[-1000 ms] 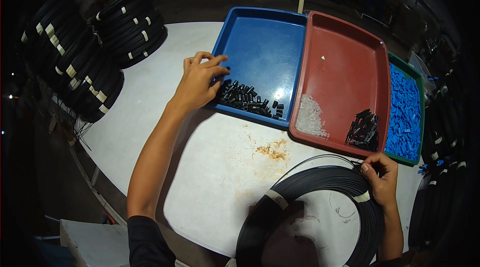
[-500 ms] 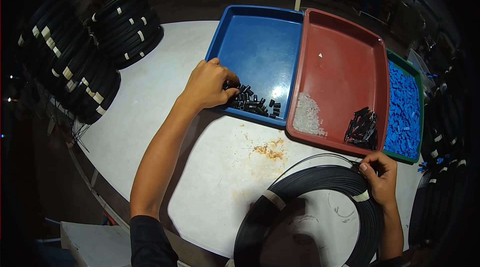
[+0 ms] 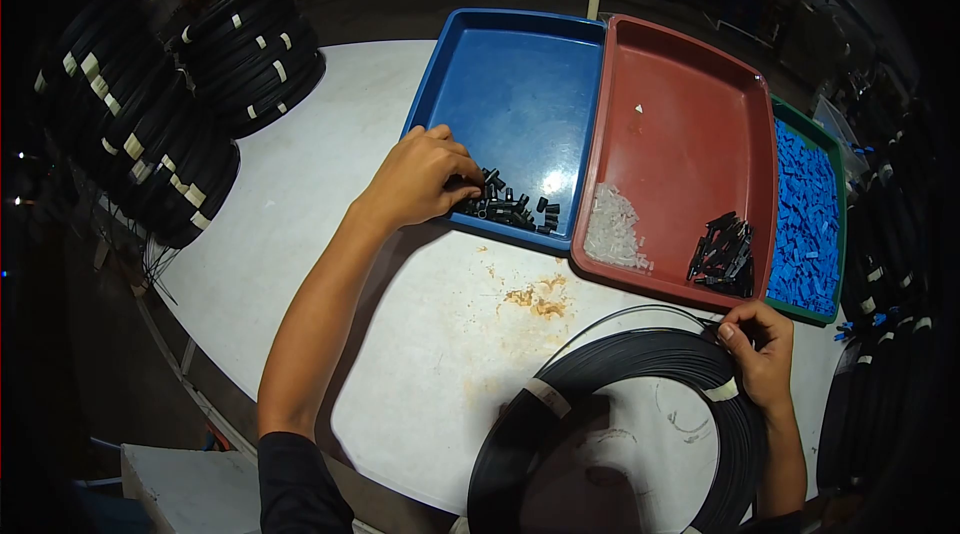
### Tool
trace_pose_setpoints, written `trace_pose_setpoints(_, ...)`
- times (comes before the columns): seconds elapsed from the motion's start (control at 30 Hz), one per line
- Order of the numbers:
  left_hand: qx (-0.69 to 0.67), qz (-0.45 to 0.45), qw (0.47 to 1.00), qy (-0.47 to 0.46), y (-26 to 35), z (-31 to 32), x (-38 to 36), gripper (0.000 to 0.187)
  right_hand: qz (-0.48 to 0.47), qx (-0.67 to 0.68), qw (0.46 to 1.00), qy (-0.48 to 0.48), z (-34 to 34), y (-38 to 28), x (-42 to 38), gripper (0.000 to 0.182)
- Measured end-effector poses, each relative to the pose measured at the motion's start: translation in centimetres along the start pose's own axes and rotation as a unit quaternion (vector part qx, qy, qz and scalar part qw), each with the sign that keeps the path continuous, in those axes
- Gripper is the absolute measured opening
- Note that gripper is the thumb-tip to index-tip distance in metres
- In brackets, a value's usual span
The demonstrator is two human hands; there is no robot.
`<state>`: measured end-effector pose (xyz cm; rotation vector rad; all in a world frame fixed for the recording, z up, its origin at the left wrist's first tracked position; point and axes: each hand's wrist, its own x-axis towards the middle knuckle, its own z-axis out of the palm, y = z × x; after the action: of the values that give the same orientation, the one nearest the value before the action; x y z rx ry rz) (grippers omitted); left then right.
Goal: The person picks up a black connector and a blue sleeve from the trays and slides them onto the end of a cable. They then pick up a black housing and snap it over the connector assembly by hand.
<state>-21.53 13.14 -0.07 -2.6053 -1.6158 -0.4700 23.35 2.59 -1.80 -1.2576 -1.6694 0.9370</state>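
My left hand [image 3: 425, 179] reaches over the near-left corner of the blue tray [image 3: 530, 64]. Its thumb and fingers are pinched together at the pile of small black tube pieces [image 3: 510, 209]; what lies between the fingertips is hidden. On the right, my right hand [image 3: 762, 349] pinches the loose end of a black cable [image 3: 630, 311] between thumb and fingers. That cable comes off a large black cable coil [image 3: 640, 359], bound with pale tape, at the table's front edge. The hand is just above the coil's right side.
Beside the blue tray, a red tray [image 3: 680, 114] holds clear pieces [image 3: 613, 229] and black slim parts [image 3: 722, 254]. A green tray [image 3: 842, 204] is full of blue pieces [image 3: 806, 224]. Stacked cable coils [image 3: 150, 134] stand at left; more coils [image 3: 880, 404] are at right. Brownish crumbs [image 3: 540, 299] lie on the white table [image 3: 410, 334].
My left hand has shifted slightly within the black tube pieces, its thumb and fingertips drawing closer together. My right hand keeps its hold on the cable end in the same place.
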Motion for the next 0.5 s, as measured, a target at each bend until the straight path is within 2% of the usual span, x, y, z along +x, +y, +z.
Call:
trace_pose_setpoints(0.2,0.015,-0.008,0.999,0.038,-0.12,0.65,-0.20,0.019,-0.006,-0.006,1.000,-0.003,0.01,-0.02,0.03,0.009)
trace_pose_setpoints(0.37,0.043,0.059,0.997,0.032,-0.03,0.79,-0.05,0.031,-0.004,0.012,1.000,-0.004,0.06,-0.02,0.02,0.009)
trace_pose_setpoints(0.5,0.034,0.056,0.998,0.026,0.15,0.67,0.40,0.034,-0.002,0.009,1.000,-0.005,0.00,-0.12,0.03,0.009)
